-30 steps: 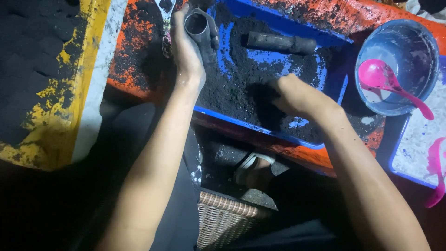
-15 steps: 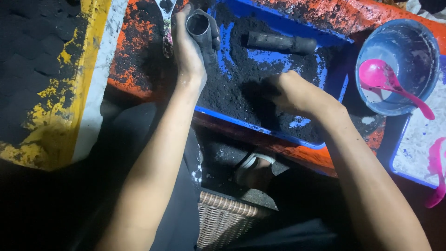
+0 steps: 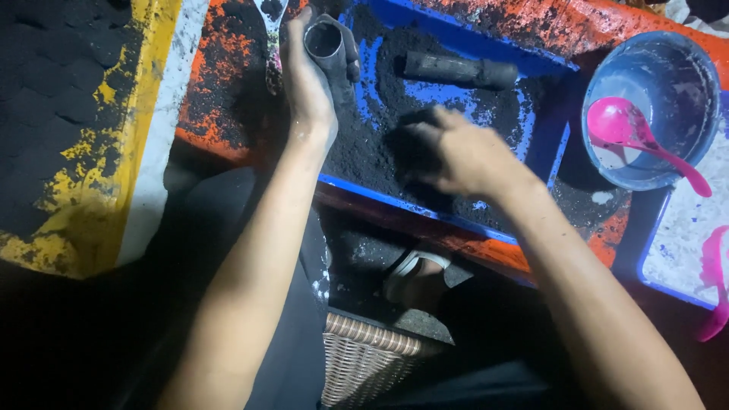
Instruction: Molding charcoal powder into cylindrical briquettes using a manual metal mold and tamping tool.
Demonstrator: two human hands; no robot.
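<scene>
Over the near left corner of a blue tray (image 3: 560, 149), the left hand (image 3: 306, 83) is wrapped around a dark hollow tube (image 3: 328, 47), held with its open mouth facing up toward the camera. The fingers are closed snugly around the tube's side, and the thumb side of the hand is smeared with black. Black powder (image 3: 395, 99) fills most of the tray, with patches of blue floor showing through. The right hand (image 3: 456, 156) hovers low over the powder near the tray's front edge, fingers curled loosely and pointing left toward the tube; its fingertips are blackened, and whether they pinch any powder cannot be told. A second dark cylinder (image 3: 459, 70) lies on its side on the powder at the far side of the tray, well apart from both hands. The tray sits on an orange surface (image 3: 220, 83) dusted with black. To the right stands a round blue-grey bowl (image 3: 687, 114) with a pink spoon (image 3: 634, 133) resting in it, its handle over the rim. A woven basket (image 3: 364, 361) sits below, between the forearms.
</scene>
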